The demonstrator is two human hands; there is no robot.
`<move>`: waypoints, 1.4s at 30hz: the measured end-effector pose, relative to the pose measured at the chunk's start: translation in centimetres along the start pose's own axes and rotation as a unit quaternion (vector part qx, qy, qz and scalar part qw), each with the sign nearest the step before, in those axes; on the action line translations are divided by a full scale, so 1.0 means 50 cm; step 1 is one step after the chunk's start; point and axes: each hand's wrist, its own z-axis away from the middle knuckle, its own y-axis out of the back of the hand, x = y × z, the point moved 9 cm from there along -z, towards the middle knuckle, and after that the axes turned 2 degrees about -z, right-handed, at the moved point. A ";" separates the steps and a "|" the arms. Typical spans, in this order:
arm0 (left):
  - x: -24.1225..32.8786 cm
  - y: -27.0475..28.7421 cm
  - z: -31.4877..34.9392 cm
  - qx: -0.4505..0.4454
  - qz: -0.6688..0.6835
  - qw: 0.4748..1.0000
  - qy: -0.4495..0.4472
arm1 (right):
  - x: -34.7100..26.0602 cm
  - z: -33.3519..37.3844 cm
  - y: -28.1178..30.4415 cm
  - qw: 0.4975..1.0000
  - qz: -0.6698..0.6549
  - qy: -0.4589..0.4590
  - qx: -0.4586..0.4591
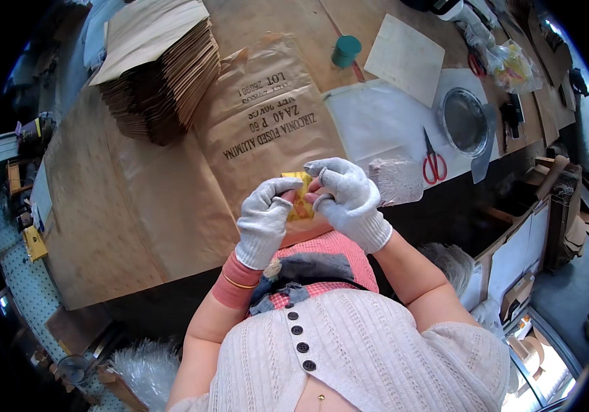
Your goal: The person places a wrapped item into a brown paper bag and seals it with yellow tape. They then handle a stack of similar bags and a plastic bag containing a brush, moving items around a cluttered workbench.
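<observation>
Both my hands wear white knit gloves with bare fingertips showing. Between them is a small yellow label [299,208] with reddish marks, over the near end of a brown paper sack [277,110]. My left hand [267,216] pinches at the label's left side with curled fingers. At its right side my right hand [349,202] is closed in a pinch, its fingertips overlapping the label. The sack lies flat on the table, its dark print upside down to me.
A tall stack of folded brown sacks [160,65] stands at the far left. Red-handled scissors [433,161], a round clear-lidded container [464,121] and a stack of clear plastic pieces [396,177] lie right. Farther back are a green jar [346,51] and a pale square board [404,60].
</observation>
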 end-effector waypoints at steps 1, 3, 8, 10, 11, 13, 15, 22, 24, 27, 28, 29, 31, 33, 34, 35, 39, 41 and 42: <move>0.001 0.008 0.005 -0.002 0.001 1.000 -0.011 | -0.015 -0.001 -0.005 1.000 0.015 0.022 -0.003; 0.003 0.026 0.013 -0.005 0.004 0.999 -0.032 | -0.045 -0.004 -0.017 0.997 0.047 0.065 -0.010; 0.033 0.084 0.050 -0.032 0.046 0.998 -0.026 | -0.111 0.011 -0.041 0.994 0.051 0.088 0.028; 0.034 0.110 0.067 -0.020 0.064 0.998 -0.009 | -0.124 0.030 -0.035 0.990 0.094 0.065 0.079; 0.031 0.122 0.075 -0.002 0.071 0.997 0.007 | -0.156 0.036 -0.029 0.981 0.132 0.111 0.085; 0.030 0.146 0.090 0.018 0.087 0.996 0.017 | -0.233 0.044 -0.012 0.954 0.197 0.203 0.100; 0.036 0.158 0.096 0.017 0.109 0.994 0.006 | -0.275 0.048 -0.040 0.953 0.188 0.238 0.023; 0.079 0.171 0.111 0.018 0.047 0.998 -0.037 | -0.312 0.041 -0.103 0.934 0.210 0.288 0.021; 0.086 0.174 0.115 0.023 0.024 0.997 -0.065 | -0.315 0.039 -0.106 0.930 0.212 0.300 0.027; 0.087 0.173 0.118 0.015 0.046 0.997 -0.055 | -0.318 0.035 -0.108 0.931 0.208 0.300 0.020; 0.085 0.173 0.117 0.016 0.040 0.997 -0.060 | -0.316 0.034 -0.110 0.929 0.213 0.302 0.017; 0.081 0.173 0.115 0.016 0.034 0.997 -0.066 | -0.312 0.033 -0.112 0.928 0.218 0.302 0.015; 0.085 0.172 0.116 0.012 0.024 0.997 -0.071 | -0.309 0.032 -0.112 0.926 0.223 0.304 0.013; 0.094 0.172 0.117 0.005 0.017 0.998 -0.067 | -0.307 0.032 -0.113 0.926 0.224 0.305 0.008; 0.093 0.170 0.118 0.002 0.017 0.998 -0.066 | -0.308 0.032 -0.114 0.924 0.228 0.308 0.002; 0.092 0.170 0.118 -0.002 0.017 0.998 -0.065 | -0.309 0.032 -0.115 0.921 0.232 0.311 -0.005; 0.091 0.165 0.119 -0.015 0.025 0.998 -0.051 | -0.316 0.033 -0.112 0.922 0.228 0.311 -0.020; 0.095 0.162 0.120 -0.017 0.035 0.997 -0.062 | -0.317 0.033 -0.108 0.923 0.220 0.315 -0.026; 0.097 0.160 0.121 -0.018 0.040 0.997 -0.066 | -0.315 0.033 -0.108 0.923 0.216 0.316 -0.029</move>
